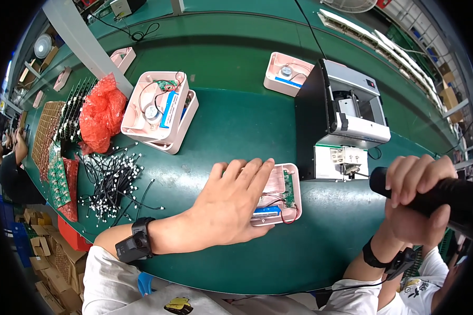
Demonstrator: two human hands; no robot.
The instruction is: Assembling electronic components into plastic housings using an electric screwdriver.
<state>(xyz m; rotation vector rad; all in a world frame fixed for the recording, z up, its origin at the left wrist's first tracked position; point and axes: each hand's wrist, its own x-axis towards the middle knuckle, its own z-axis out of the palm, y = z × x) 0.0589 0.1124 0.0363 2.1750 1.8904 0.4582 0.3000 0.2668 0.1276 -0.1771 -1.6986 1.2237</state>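
Note:
My left hand [228, 197] is closed over a pink plastic housing [297, 197] on the green table, thumb along its near edge and fingers across its top. Beside the fingers show a green circuit board [289, 190], a blue battery [267, 211] and thin red and black wires; the palm hides the rest of the inside. Raised at the right, my right hand [418, 184] wraps round a thick black cylindrical tool [379, 181]. Its far end runs out into the dark rim, so its exact kind is unclear. The tool is apart from the housing.
Stacked pink housings [136, 113] stand at the back left, near a red plastic bag [101, 113] and a heap of black cables [110, 181]. A black and silver machine [347, 105] stands at right, with another pink housing [270, 81] behind it. Other people are at both sides.

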